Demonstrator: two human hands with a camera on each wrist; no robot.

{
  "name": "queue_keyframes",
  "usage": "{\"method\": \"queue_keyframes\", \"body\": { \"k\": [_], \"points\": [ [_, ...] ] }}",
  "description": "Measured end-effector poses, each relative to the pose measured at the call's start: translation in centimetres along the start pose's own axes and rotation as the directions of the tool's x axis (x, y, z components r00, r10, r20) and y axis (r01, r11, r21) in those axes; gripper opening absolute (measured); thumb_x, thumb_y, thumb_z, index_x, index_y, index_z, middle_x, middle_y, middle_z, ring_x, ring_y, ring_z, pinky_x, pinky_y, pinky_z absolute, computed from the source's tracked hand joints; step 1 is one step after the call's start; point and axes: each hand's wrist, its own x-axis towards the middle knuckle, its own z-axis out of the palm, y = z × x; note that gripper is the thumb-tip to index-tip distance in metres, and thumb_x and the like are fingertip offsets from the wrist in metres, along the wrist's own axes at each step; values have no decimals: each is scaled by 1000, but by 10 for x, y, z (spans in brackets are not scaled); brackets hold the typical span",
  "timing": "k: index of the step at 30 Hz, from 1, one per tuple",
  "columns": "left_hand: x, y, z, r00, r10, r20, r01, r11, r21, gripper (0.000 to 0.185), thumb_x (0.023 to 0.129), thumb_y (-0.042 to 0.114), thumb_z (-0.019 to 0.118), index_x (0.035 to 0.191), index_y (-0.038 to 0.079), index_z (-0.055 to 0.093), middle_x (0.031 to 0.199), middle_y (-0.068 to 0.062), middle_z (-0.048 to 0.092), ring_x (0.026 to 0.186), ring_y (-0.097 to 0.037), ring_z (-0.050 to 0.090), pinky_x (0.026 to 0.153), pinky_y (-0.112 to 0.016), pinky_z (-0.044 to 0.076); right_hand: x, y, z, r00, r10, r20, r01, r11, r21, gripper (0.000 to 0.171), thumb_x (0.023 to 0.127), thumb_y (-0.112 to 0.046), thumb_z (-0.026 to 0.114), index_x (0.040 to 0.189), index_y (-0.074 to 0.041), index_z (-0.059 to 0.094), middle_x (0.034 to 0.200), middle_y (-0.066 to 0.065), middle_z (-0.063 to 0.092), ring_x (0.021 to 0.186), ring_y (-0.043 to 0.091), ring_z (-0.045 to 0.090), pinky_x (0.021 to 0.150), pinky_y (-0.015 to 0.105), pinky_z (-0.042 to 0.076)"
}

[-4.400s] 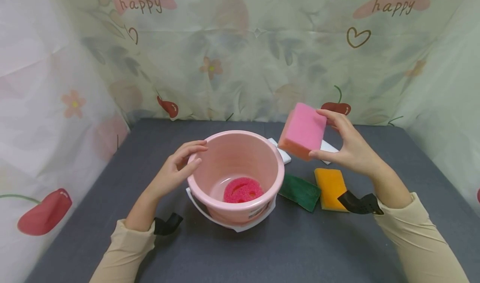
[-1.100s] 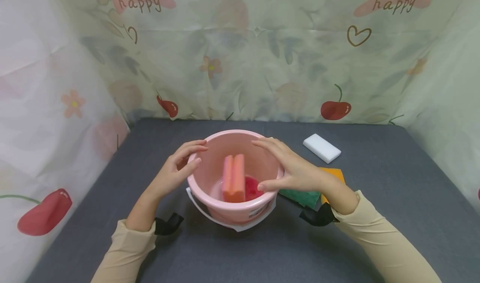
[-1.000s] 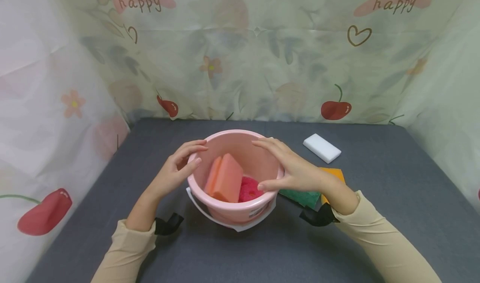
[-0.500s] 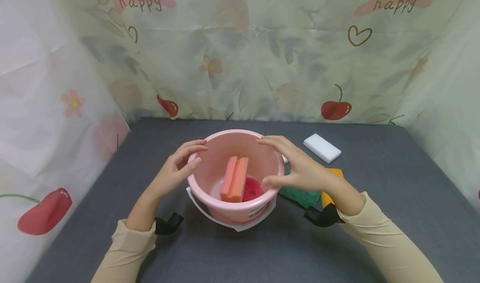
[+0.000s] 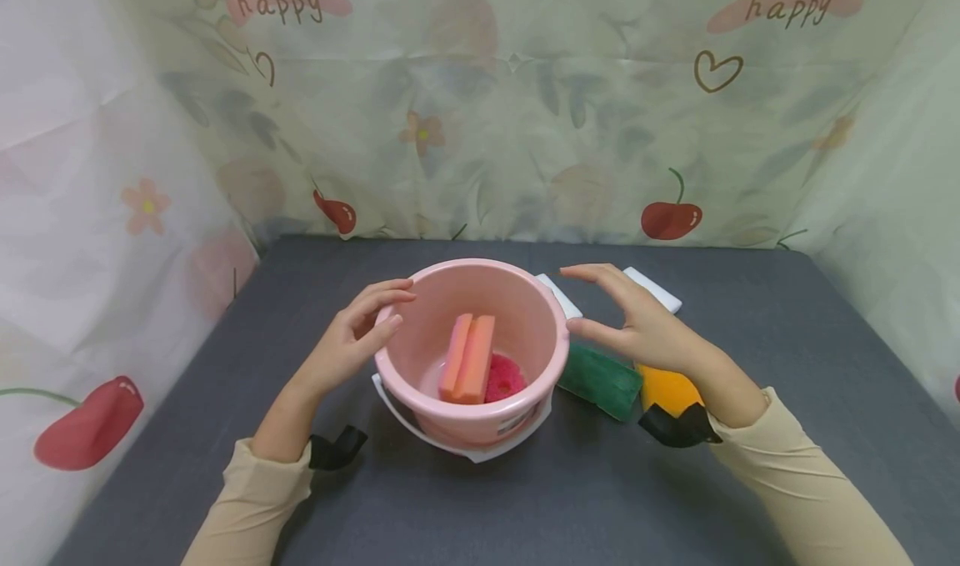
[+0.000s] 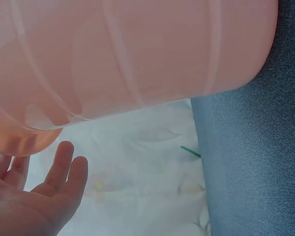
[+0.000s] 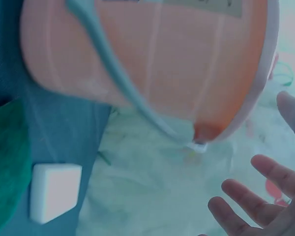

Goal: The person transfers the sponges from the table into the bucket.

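Note:
A pink bucket (image 5: 480,428) with a lowered handle (image 5: 427,441) stands mid-table in the head view. Inside it, a thick pink-and-orange sponge (image 5: 468,359) is on its edge beside a round crimson sponge (image 5: 506,379). My left hand (image 5: 351,333) holds the bucket's left rim, thumb and fingertips hooked over it; in the left wrist view, two fingers (image 6: 78,174) stay clear of the wall. My right hand (image 5: 645,320) hovers just right of the rim, thumb and fingers spread apart, holding nothing. Below it lie a green scouring pad (image 5: 600,381) and a yellow sponge (image 5: 671,389), partly hidden by the wrist.
Two white sponge blocks lie on the dark tabletop (image 5: 480,516): one block (image 5: 561,298) close behind the bucket's right side, the other block (image 5: 651,289) partly behind my right hand. Patterned cloth (image 5: 510,116) hangs at the back and both sides.
The pink-and-orange sponge went from my right hand into the bucket, where it tipped and settled. My right hand then drew back rightward off the rim. The left hand stayed put.

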Motion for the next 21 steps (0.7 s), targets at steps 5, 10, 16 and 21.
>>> {"method": "queue_keyframes", "body": {
  "k": [5, 10, 16, 21],
  "points": [
    [0, 0, 0, 1000, 1, 1, -1, 1000, 0, 35, 92, 7, 52, 126, 1, 52, 143, -7, 40, 129, -17, 40, 93, -12, 43, -5, 15, -4, 999, 53, -1, -53, 998, -15, 59, 87, -23, 65, 138, -9, 41, 140, 10, 44, 129, 30, 39, 105, 55, 33],
    [-1, 0, 0, 1000, 7, 3, -7, 1000, -2, 35, 92, 5, 52, 126, 0, 52, 143, -8, 40, 128, -14, 41, 92, -12, 44, -9, 28, -4, 991, 131, 29, -130, 991, -45, 63, 87, -27, 65, 140, -8, 38, 141, 13, 43, 128, 33, 39, 104, 57, 34],
    [-1, 0, 0, 1000, 5, 1, -5, 1000, 0, 35, 92, 4, 52, 126, 1, 52, 143, -7, 40, 128, -16, 41, 92, -12, 44, -14, 46, 2, 975, 198, 98, -196, 980, -29, 72, 83, -34, 69, 142, -9, 34, 144, 14, 39, 130, 36, 37, 96, 55, 43],
    [0, 0, 0, 1000, 7, 2, -7, 1000, -3, 35, 92, 4, 52, 126, 0, 52, 143, -7, 40, 129, -16, 40, 93, -12, 43, -18, 61, 13, 968, 203, 149, -207, 978, 11, 78, 79, -34, 73, 141, -8, 34, 144, 16, 39, 129, 40, 38, 93, 56, 45]
  ]
}}
